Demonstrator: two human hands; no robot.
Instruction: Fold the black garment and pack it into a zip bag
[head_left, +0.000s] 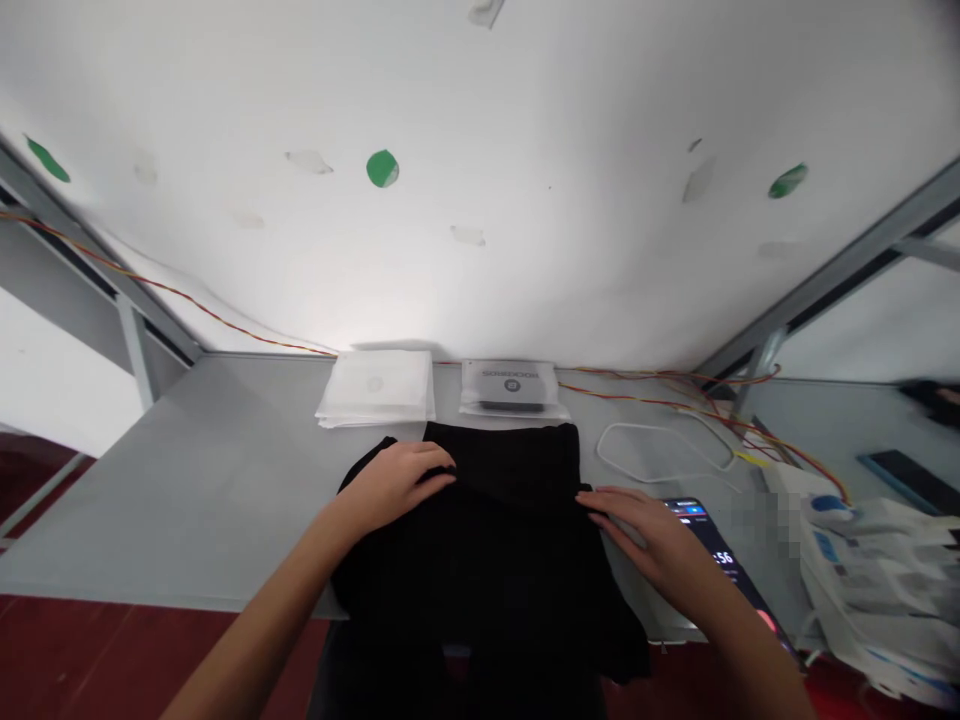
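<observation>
Flatly, both hands — left hand (395,482), right hand (643,538) — rest spread on one black garment (495,540).

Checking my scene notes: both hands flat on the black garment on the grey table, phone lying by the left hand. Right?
Not quite. The head view shows the phone lying by the right hand, not the left hand. The rest stands: both hands rest flat on the black garment on the grey table.
</observation>
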